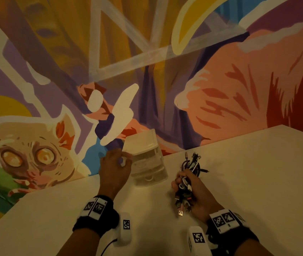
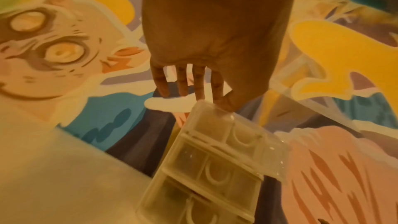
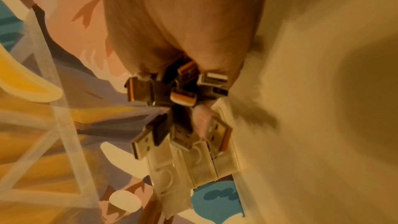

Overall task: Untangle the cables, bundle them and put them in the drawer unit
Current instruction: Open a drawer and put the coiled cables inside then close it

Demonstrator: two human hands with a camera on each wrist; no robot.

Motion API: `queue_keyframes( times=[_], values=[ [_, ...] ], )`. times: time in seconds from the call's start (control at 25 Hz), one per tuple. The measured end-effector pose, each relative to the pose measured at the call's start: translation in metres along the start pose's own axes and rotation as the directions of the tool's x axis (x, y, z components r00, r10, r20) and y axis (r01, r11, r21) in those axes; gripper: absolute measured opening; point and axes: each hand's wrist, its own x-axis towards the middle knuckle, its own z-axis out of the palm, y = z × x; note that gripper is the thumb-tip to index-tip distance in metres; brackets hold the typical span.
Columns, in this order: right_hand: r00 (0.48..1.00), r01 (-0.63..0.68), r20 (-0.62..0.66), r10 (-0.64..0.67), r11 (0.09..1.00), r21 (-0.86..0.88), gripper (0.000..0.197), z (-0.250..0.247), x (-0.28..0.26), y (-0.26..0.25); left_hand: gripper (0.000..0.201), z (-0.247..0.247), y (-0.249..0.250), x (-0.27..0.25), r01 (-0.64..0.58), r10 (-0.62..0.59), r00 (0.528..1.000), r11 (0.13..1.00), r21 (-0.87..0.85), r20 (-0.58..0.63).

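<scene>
A small translucent drawer unit (image 1: 147,163) with three stacked drawers stands on the white table (image 1: 248,182), against the painted wall. My left hand (image 1: 116,166) is at its top left corner. In the left wrist view the thumb (image 2: 228,104) touches that corner of the drawer unit (image 2: 204,168) while the fingers (image 2: 183,84) hang fairly straight behind it. To the unit's right, my right hand (image 1: 189,185) grips a bundle of black, white and purple cables (image 1: 192,169), held upright above the table. Several USB plugs (image 3: 172,94) stick out below the fist, in front of the drawer unit (image 3: 193,168).
A colourful mural wall (image 1: 147,71) rises directly behind the table and the drawer unit. The table edge (image 1: 27,198) runs diagonally at the left. White table surface stretches to the right of the cables and in front of both hands.
</scene>
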Motion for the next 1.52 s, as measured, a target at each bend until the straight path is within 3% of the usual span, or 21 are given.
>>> queue_keyframes(
  times=[0.08,0.16,0.28,0.36,0.44,0.48,0.56,0.6,0.68,0.76,0.84,0.96,1.04,1.12,1.24,1.32,1.4,1.52],
  values=[
    [1.000,-0.008,-0.002,0.008,1.000,-0.019,0.025,-0.001,0.001,0.000,0.012,0.006,-0.005,-0.006,0.099,-0.092,0.995,0.981,-0.166,0.048],
    [1.000,-0.005,-0.005,0.005,1.000,-0.012,0.024,-0.002,0.003,-0.001,0.034,0.007,-0.006,-0.014,0.157,-0.126,0.985,0.933,-0.324,0.115],
    [1.000,-0.018,-0.008,0.018,0.999,-0.037,0.025,-0.001,0.001,-0.004,0.070,0.009,-0.015,-0.013,0.178,-0.076,0.968,0.880,-0.441,0.239],
    [1.000,-0.026,-0.016,0.026,0.999,-0.043,0.022,0.001,0.001,-0.005,0.070,0.006,-0.022,-0.017,0.163,-0.004,0.953,0.849,-0.503,0.302],
    [0.998,-0.055,-0.008,0.054,0.998,-0.015,0.018,0.001,0.001,-0.007,0.044,0.006,-0.031,-0.030,0.107,0.070,0.971,0.731,-0.674,0.229],
    [0.997,-0.074,-0.004,0.074,0.997,-0.006,0.015,0.002,0.001,-0.007,0.047,0.003,-0.030,-0.040,0.123,0.030,0.983,0.635,-0.762,0.184],
    [0.995,-0.100,-0.014,0.100,0.995,-0.024,0.009,0.002,0.003,-0.007,0.044,0.006,-0.029,-0.057,0.244,-0.088,0.970,0.349,-0.905,0.228],
    [0.994,-0.107,-0.026,0.106,0.993,-0.045,0.010,0.002,0.003,-0.007,0.041,0.010,-0.031,-0.060,0.285,-0.148,0.956,0.256,-0.924,0.253],
    [0.993,-0.111,-0.058,0.105,0.987,-0.115,0.014,0.003,0.002,-0.010,0.038,0.020,-0.031,-0.063,0.377,-0.231,0.916,0.224,-0.899,0.327],
    [0.989,-0.136,-0.094,0.117,0.961,-0.240,0.012,0.008,-0.004,-0.015,0.052,0.028,-0.037,-0.066,0.488,-0.284,0.850,0.103,-0.867,0.445],
    [0.980,-0.163,-0.174,0.094,0.883,-0.441,0.019,0.019,-0.015,-0.023,0.070,0.035,-0.039,-0.071,0.592,-0.194,0.786,-0.038,-0.805,0.587],
    [0.976,-0.084,-0.187,-0.110,0.606,-0.791,0.030,0.048,-0.038,-0.042,0.066,0.034,-0.031,-0.077,0.626,-0.114,0.772,-0.035,-0.779,0.625],
    [0.973,-0.045,-0.121,-0.197,0.350,-0.936,0.027,0.078,-0.052,-0.057,0.065,0.029,-0.026,-0.076,0.592,-0.130,0.798,-0.013,-0.806,0.589],
    [0.979,-0.035,-0.046,-0.201,0.059,-0.998,0.017,0.117,-0.061,-0.066,0.063,0.024,-0.023,-0.075,0.578,-0.105,0.812,0.016,-0.816,0.574],
    [0.999,-0.021,0.003,-0.048,-0.480,-0.877,0.033,0.170,-0.053,-0.066,0.057,0.017,-0.021,-0.078,0.592,-0.076,0.804,0.001,-0.806,0.590],
    [1.000,-0.010,-0.013,-0.003,-0.783,-0.622,0.029,0.192,-0.038,-0.060,0.058,0.014,-0.018,-0.079,0.592,-0.065,0.804,-0.013,-0.806,0.591],
    [0.999,-0.036,-0.030,-0.026,-0.903,-0.428,0.023,0.209,-0.022,-0.045,0.058,0.014,-0.018,-0.080,0.579,-0.063,0.812,-0.031,-0.815,0.580],
    [0.994,-0.080,-0.095,-0.045,-0.912,-0.403,0.012,0.219,-0.006,-0.019,0.056,0.009,-0.014,-0.082,0.574,-0.053,0.816,-0.047,-0.818,0.575]
  ],
)
